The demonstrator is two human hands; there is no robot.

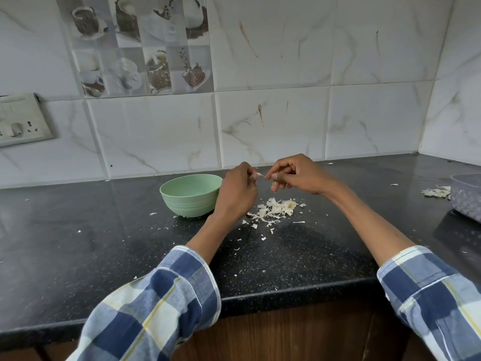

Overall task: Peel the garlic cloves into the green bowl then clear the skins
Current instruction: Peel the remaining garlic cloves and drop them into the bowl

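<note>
A pale green bowl (pixel 191 194) stands on the black counter (pixel 104 243), just left of my left hand (pixel 238 191). That hand is closed around a garlic clove (pixel 257 175), of which only a pale tip shows. My right hand (pixel 296 175) faces it a little to the right, and its thumb and forefinger pinch a thin strip of skin that comes off the clove. Both hands hover above the counter. Under them lies a heap of papery garlic skins (pixel 276 211). The inside of the bowl is hidden from here.
Small skin flakes are scattered over the counter around the heap. At the right edge stands a clear plastic container (pixel 467 196) with more skins (pixel 437 192) beside it. A tiled wall runs behind, with a switch plate (pixel 22 121) at the left.
</note>
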